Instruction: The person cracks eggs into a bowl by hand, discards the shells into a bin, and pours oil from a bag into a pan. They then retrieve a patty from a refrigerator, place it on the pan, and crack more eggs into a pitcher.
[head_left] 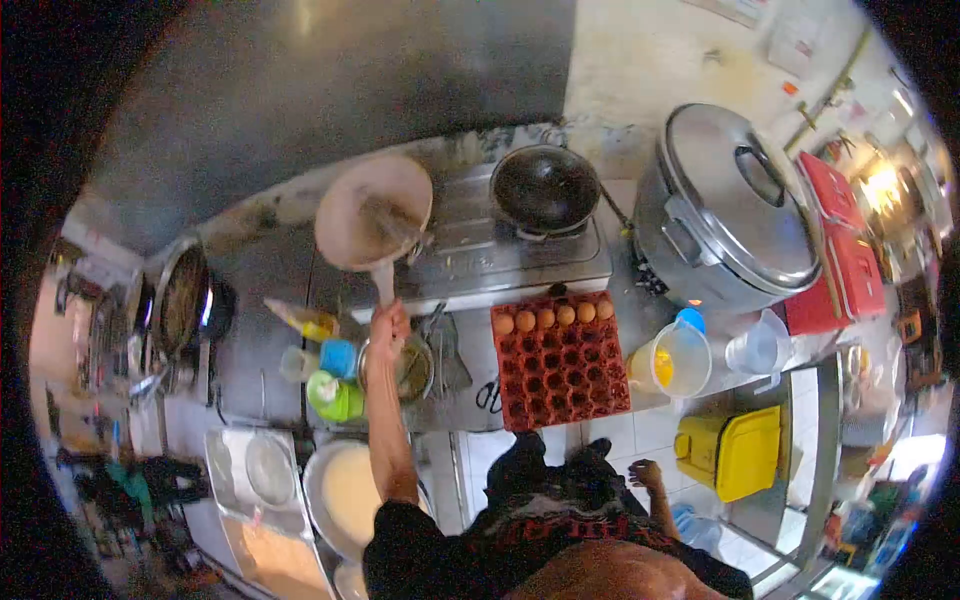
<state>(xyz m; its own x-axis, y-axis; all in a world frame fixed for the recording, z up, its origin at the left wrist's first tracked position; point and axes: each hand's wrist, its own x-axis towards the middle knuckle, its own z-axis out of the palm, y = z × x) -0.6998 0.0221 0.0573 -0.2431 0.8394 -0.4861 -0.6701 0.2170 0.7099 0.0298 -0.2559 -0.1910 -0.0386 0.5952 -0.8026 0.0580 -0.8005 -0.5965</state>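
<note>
My left hand [390,325] is wrapped round the handle of a pale frying pan [365,215], held out over the left side of the gas stove [460,262]. A greyish, blurred patch shows in the pan; I cannot make out what it is. Under my left forearm stands a metal bowl [415,372], partly hidden. My right hand [645,473] hangs low beside my body, fingers loosely apart and holding nothing. In front of me lies a red egg tray [560,375] with a row of several brown eggs [545,318] along its far side.
A black wok [545,190] sits on the right burner, beside a large lidded metal pot [735,210]. A clear jug [680,358] holding something yellow stands right of the tray. Left are a green container [335,397] and a bowl of pale batter [350,490]. A yellow bin [745,455] stands lower right.
</note>
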